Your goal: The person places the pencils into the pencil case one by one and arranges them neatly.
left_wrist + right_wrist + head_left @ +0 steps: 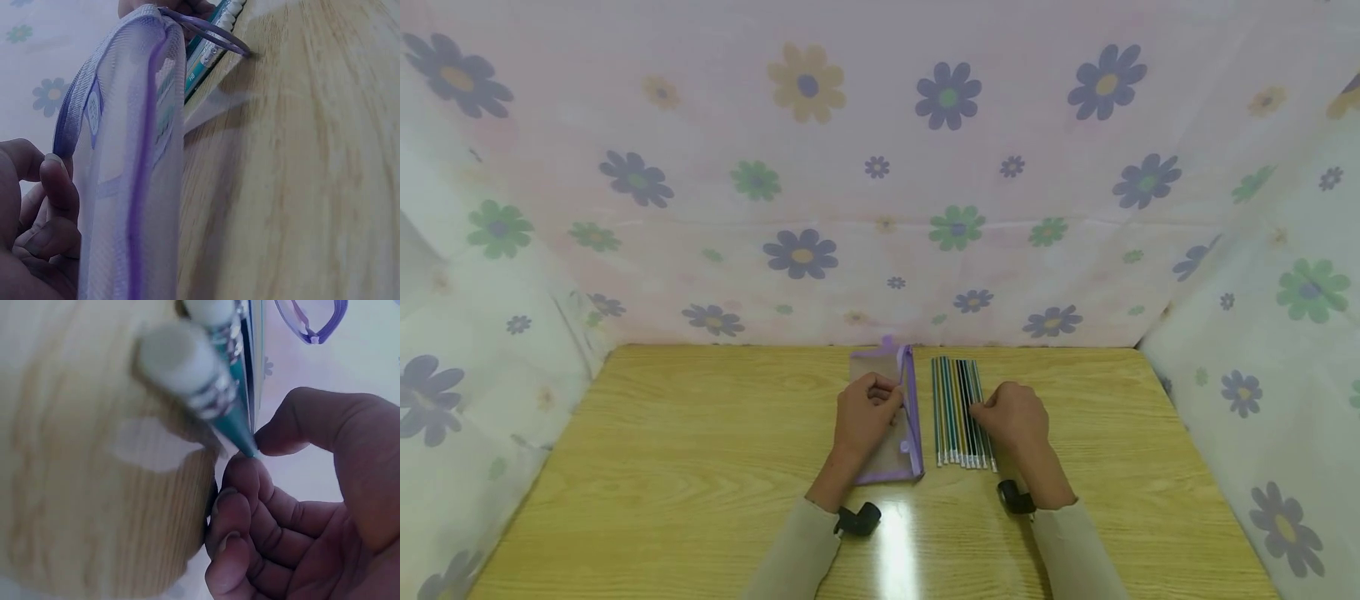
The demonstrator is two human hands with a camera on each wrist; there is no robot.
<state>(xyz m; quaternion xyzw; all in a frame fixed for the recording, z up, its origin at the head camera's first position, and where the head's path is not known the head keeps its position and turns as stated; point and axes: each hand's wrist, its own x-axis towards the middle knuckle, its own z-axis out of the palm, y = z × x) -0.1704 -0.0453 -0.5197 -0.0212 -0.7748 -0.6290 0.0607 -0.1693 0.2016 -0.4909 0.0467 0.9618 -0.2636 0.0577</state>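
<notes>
A mesh zipper pouch [872, 365] with purple edging lies on the table, its zipper side facing right. My left hand [865, 421] is over it, and in the left wrist view the thumb and forefinger pinch the zipper edge [70, 128], holding it up so the pouch stands open. To the right of the pouch, a row of pencils [953, 417] lies side by side, white erasers toward me. My right hand [1018, 421] is at the row's right end. Its thumb and forefinger pinch the rightmost teal pencil [234, 428], as the right wrist view shows.
The wood-grain table [700, 433] runs back to a flowered cloth [865, 192], which also hangs at both sides. A purple loop [212, 34] sticks out from the pouch's end. Black wrist cameras [859, 519] sit by each cuff.
</notes>
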